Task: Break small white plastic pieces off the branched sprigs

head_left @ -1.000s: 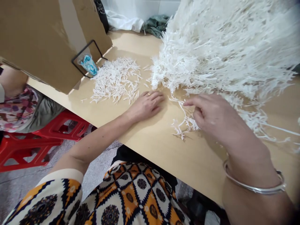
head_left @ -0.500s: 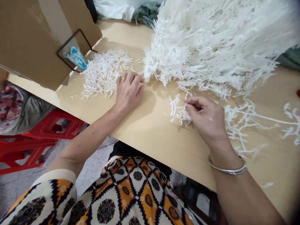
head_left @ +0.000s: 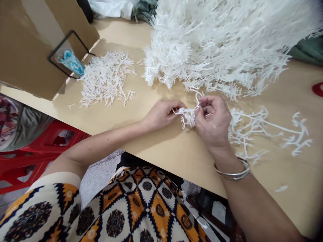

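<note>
My right hand pinches a white branched plastic sprig between thumb and fingers, just above the table. On the sprig's left side my left hand is closed at one of its tips, fingers pressed together. Further left lies a low heap of small white plastic pieces. A big mound of white branched strands fills the far side of the table. Right of my right hand, loose white branched stems lie flat.
At the left stands a cardboard box, with a black wire frame and a blue-and-white packet against it. Red stools are beyond the table's near edge. A red round object sits at the far right.
My left hand has moved from the small heap rightward to the sprig and now pinches its tip. The right hand keeps hold of the sprig. The view has shifted slightly.
</note>
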Demonstrator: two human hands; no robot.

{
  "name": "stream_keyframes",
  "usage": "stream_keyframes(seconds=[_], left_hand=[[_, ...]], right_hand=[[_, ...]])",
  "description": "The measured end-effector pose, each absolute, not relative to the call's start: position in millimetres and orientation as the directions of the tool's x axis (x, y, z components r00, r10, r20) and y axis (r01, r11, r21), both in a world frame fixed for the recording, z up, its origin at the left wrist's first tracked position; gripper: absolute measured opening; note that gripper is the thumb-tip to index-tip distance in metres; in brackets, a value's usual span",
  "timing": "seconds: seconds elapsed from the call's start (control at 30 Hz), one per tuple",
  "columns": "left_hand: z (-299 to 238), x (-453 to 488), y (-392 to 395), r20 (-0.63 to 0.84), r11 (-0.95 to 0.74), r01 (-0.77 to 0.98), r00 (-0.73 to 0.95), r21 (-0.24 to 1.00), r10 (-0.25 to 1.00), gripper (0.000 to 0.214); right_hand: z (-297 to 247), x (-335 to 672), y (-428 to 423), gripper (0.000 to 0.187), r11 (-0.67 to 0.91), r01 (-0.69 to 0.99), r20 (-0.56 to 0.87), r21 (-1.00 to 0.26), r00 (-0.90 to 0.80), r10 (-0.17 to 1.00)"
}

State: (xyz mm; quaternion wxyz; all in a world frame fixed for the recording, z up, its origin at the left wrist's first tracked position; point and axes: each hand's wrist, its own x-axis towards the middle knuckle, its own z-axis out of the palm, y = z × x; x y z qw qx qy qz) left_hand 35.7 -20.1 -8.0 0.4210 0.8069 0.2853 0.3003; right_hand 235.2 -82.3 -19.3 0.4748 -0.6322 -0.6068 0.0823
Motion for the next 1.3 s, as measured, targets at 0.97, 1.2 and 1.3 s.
stream_keyframes(seconds=[0.97,1.2,1.3], left_hand=[[-15.1,21.9,-4.7,0.361,-0.648,0.17,0.714,0.742,0.6,0.023],[-13.9,23.5,-1.4,0.379,-0.742,0.338,0.694,0.579,0.612,0.026],[-16.1,25.2,-5.6,0.393,-0.741,0.311,0.692,0.596,0.606,0.021]], right_hand=[[12.7,259.2,-93.5,0.024,0.353,0.665,0.254,-0.658,-0.245,0.936],[8.1,269.0,-89.8,0.022,0.266,0.704,0.201,-0.659,-0.175,0.964],[3.8,258.9,-88.2,0.014,0.171,0.529,0.242,-0.831,0.067,0.968]])
